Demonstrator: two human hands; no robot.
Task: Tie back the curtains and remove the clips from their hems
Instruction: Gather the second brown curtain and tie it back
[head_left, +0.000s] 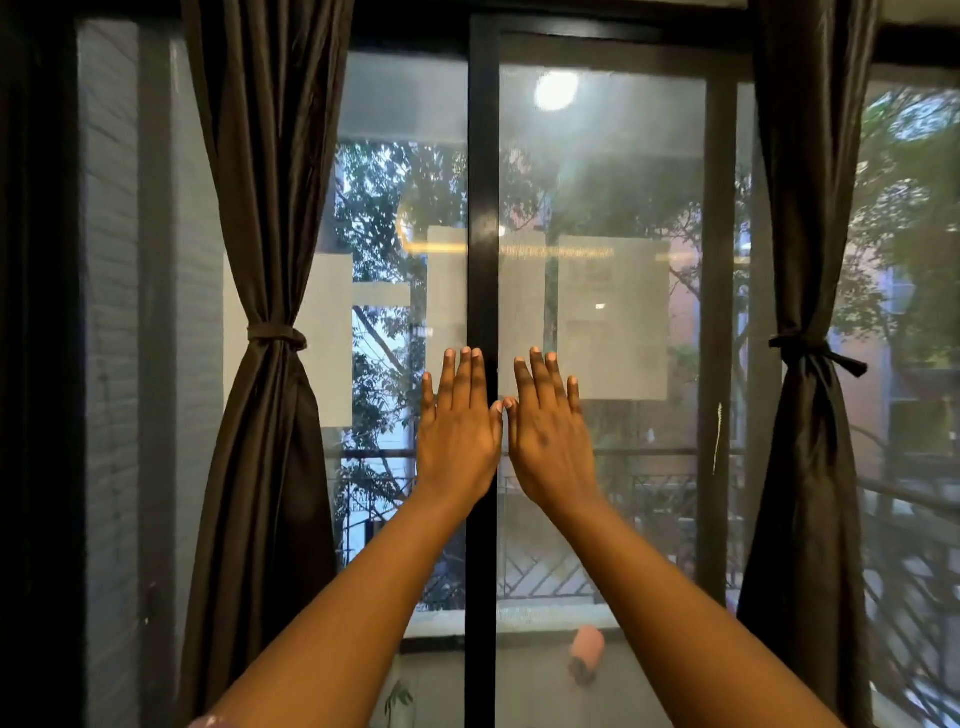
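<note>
- We count two hands: the left hand (457, 431) and the right hand (548, 434) are raised side by side at the centre, backs toward us, fingers straight and together, holding nothing.
- Their thumbs almost meet in front of the black centre post (483, 208) of the window; whether the palms actually press on the glass we cannot tell.
- We count two dark curtains. The left curtain (265, 208) hangs at 9 o'clock from the hands, the right curtain (808, 208) at 3 o'clock, each well apart from the hands.
- We count two ties, one per curtain. The left tie (275, 335) cinches its curtain into a waist; the right tie (810, 351) does the same, with a loose end sticking out toward 4 o'clock.
- Both curtains run out of view at the bottom, so their hems are hidden from us.
- On the glass we see several pale rectangular sheets (613, 317), the largest at 1 o'clock from the right hand.
- A bright round light reflection (556, 89) sits at 12 o'clock, high on the pane.
- Outside, trees (384, 208) and a balcony railing (545, 577) show through the glass.
- At 6 o'clock, low behind the glass, lies a blurred pink object (587, 649).
</note>
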